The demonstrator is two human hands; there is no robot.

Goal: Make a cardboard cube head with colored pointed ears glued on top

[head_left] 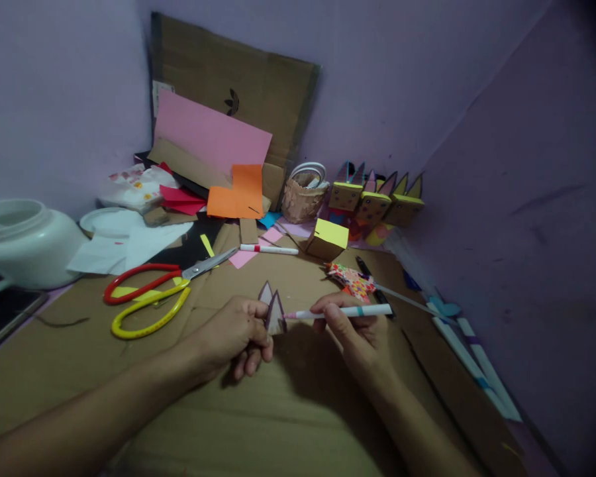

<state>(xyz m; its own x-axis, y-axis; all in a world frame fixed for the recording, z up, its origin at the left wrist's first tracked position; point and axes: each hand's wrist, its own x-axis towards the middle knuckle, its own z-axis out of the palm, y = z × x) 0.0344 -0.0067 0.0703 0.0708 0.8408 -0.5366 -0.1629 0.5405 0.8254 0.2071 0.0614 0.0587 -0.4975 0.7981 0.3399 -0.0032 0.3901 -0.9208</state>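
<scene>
Between the thumb and fingers of my left hand [248, 334] are two pointed paper ears [276, 314], pale with dark purple outlines. My right hand [355, 331] grips a white marker [342, 311] with a teal band. Its pink tip meets the right edge of the nearer ear, or comes very close to it. Left of my left hand lie scissors [151, 298] with one red and one yellow handle, blades spread slightly. Beyond my hands stands a small cardboard box [326, 240] with a yellow top. A floral-patterned piece [352, 281] lies just past my right hand.
A red-banded marker [273, 250] lies ahead on the cardboard sheet [218, 424]. Eared box figures [376, 204] and a small basket [305, 197] stand at the back. Coloured paper [241, 195] leans behind. A white pot [34, 245] stands left; more markers [469, 361] lie along the right wall.
</scene>
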